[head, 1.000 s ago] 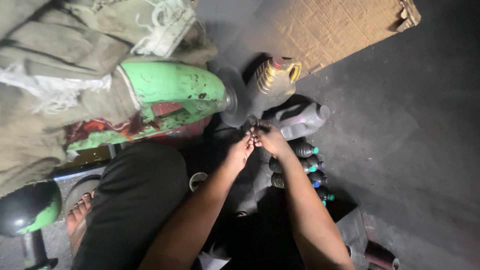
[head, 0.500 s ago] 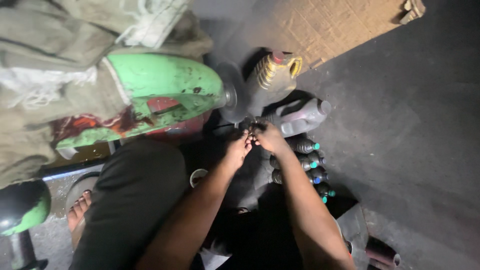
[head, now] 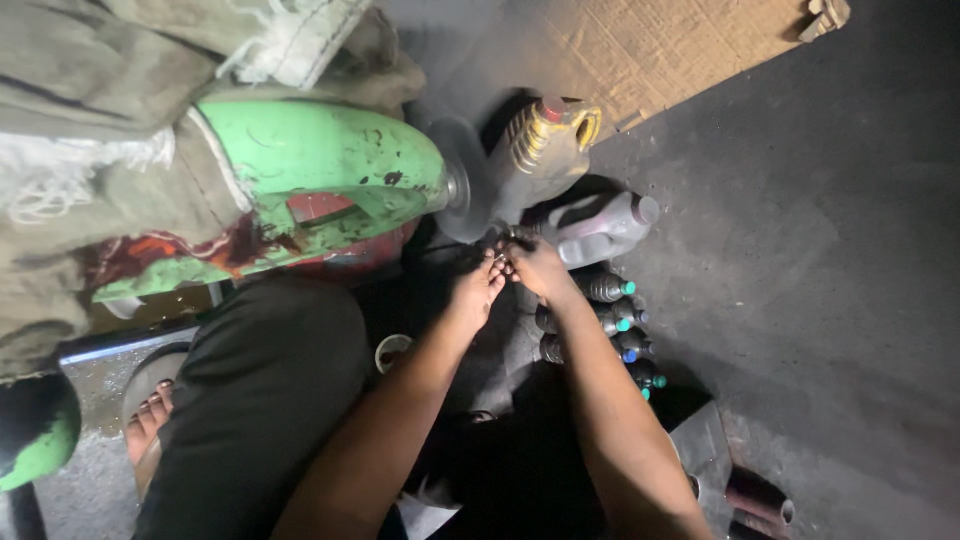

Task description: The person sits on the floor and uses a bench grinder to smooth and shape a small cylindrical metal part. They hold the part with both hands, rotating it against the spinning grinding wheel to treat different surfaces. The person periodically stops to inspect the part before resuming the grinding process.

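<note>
My left hand (head: 478,292) and my right hand (head: 538,268) meet fingertip to fingertip just below a round grey grinding wheel (head: 462,195). Both pinch a small dark part (head: 508,240) that is too small to identify. The wheel sits at the end of a green machine housing (head: 320,165) with chipped paint and a red part beneath. Both forearms reach forward from the bottom of the view over my dark-trousered knee (head: 255,400).
A ribbed yellowish jug (head: 540,150) and a pale plastic jug (head: 600,228) lie behind the wheel. Several dark small bottles with coloured caps (head: 615,320) lie right of my hands. Cardboard (head: 650,45) covers the floor at the back. Cloth (head: 90,90) drapes the machine. A sandalled foot (head: 150,420) shows at left.
The view has shifted slightly. Both hands stay together at the wheel's lower edge, holding the small part in much the same spot.
</note>
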